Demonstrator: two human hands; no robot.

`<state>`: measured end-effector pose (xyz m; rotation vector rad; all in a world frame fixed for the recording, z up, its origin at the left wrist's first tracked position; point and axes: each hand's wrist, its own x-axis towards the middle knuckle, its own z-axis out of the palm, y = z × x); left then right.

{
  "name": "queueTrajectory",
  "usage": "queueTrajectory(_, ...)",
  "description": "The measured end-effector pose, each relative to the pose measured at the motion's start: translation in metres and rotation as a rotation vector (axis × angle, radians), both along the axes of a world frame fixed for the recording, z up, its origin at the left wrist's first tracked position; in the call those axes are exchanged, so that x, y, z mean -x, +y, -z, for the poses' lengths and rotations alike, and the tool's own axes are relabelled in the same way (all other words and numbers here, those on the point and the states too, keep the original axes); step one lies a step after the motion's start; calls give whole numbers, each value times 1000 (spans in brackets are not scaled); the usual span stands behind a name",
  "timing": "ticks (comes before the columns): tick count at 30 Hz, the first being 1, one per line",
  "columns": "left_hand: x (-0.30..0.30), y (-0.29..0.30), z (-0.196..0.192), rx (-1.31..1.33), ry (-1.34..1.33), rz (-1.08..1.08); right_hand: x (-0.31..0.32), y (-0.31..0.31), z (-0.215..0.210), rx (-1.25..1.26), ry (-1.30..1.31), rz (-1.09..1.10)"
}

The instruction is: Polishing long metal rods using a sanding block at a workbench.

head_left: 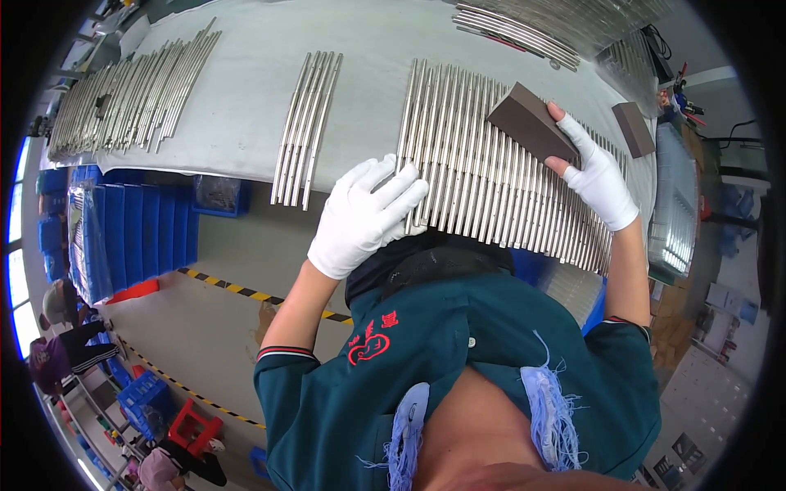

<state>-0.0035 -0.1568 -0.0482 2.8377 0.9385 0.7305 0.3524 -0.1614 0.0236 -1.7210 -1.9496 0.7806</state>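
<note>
A wide row of slim silver metal rods (pixel 471 164) lies side by side on the pale cloth-covered table in front of me. My right hand (pixel 602 184), in a white glove with bare thumb and fingertip, grips a brown sanding block (pixel 530 121). The block rests slantwise over the far right part of the row. My left hand (pixel 366 214), fully gloved in white, is at the row's near left corner. Its fingers are stretched out and slightly apart, touching the end rods; the thumb is partly hidden. Left of it lies a small separate group of several rods (pixel 307 131).
More rods (pixel 135 98) are spread at the far left, and another bundle (pixel 516 37) lies at the back. A second brown block (pixel 633 129) sits at the table's right. Blue bins (pixel 139 233) stand below the left edge. Other people (pixel 70 352) are at the lower left.
</note>
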Motion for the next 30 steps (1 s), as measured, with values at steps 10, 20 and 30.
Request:
queueTrajectory(10, -4, -1, -8, -13, -14, 1, 19, 16, -2, -141, 103, -113)
queueTrajectory(20, -4, -3, -3, 10, 16, -20, 66, 64, -19, 94, -61, -355)
queueTrajectory(30, -3, -4, -3, 19, 26, -19, 54, 67, -5, -152, -76, -425)
